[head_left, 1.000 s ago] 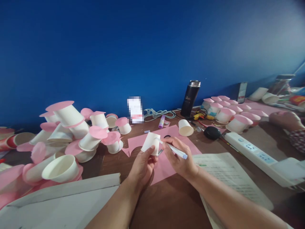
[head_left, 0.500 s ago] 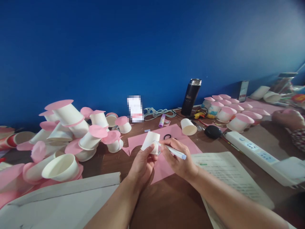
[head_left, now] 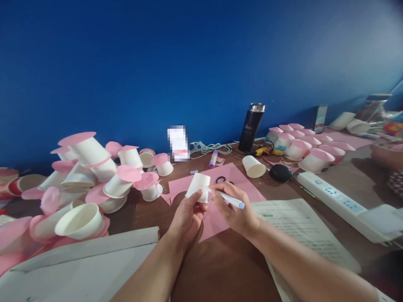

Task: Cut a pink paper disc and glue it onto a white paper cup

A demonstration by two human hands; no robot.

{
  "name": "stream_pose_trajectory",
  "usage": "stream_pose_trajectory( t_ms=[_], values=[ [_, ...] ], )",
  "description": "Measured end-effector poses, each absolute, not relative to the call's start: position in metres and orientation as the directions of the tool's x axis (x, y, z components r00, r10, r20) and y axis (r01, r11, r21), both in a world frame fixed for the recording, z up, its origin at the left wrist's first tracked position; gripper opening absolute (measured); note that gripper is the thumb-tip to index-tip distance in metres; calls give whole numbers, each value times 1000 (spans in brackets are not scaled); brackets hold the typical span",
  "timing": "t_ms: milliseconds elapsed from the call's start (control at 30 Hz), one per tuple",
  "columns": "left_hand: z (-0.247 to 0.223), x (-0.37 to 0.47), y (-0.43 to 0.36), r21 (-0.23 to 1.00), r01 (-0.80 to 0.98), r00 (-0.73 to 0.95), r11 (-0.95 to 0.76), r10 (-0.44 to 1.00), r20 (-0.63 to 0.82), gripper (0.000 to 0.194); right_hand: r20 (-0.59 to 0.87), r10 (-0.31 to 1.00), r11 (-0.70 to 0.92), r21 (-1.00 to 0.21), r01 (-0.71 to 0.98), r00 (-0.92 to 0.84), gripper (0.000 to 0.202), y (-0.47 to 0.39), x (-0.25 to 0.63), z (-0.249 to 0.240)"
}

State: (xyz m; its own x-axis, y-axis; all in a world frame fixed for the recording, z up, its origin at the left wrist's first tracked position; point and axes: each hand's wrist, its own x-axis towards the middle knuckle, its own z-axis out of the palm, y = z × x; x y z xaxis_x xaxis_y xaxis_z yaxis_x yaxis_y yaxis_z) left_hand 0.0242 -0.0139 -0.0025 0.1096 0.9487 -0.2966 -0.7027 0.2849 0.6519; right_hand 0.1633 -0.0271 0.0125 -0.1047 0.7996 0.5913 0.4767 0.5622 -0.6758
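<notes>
A small white paper cup (head_left: 197, 184) is gripped by my left hand (head_left: 188, 218), tilted, with the thumb along its side. My right hand (head_left: 236, 206) is closed around a white marker (head_left: 231, 199) with a light blue end. The marker's tip reaches the cup's side near my left thumb; any mark there is too small to make out. Beneath both hands lies a pink paper sheet (head_left: 217, 224) with a cut-out edge and a black ring (head_left: 220, 179) on it. Just beyond my right hand, another white paper cup (head_left: 253, 166) lies on its side.
Cups with pink paper discs pile up at left (head_left: 90, 151) and stand grouped at right (head_left: 297, 149). Around me are a glue stick (head_left: 213, 159), black flask (head_left: 252, 128), power strip (head_left: 338, 205), printed pages (head_left: 302, 226) and a white board (head_left: 91, 268). A co-worker's hand (head_left: 385, 154) is far right.
The loose paper cup has rolled slightly to the right. The co-worker's hand has shifted and looks blurred. My hands keep nearly the same pose on the cup and marker.
</notes>
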Motion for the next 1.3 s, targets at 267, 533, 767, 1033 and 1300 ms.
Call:
stream_pose_trajectory(
  t_ms=[267,533,767,1033,1300],
  values=[
    [0,25,-13,585,-747,100,316,924,-370,16,621,782,525,-705,477,58,13,-24,167,20],
    [1,24,-13,573,-749,107,333,914,-391,16,593,804,504,-714,485,39,12,-22,167,16],
    [0,25,-13,578,-744,122,336,918,-377,16,574,818,488,-725,486,36,11,-21,166,16],
    [0,22,-12,561,-763,135,322,927,-349,15,577,816,485,-707,515,23,13,-22,165,18],
    [1,18,-9,519,-796,122,311,923,-366,16,575,818,477,-699,532,22,12,-21,167,16]
  ],
)
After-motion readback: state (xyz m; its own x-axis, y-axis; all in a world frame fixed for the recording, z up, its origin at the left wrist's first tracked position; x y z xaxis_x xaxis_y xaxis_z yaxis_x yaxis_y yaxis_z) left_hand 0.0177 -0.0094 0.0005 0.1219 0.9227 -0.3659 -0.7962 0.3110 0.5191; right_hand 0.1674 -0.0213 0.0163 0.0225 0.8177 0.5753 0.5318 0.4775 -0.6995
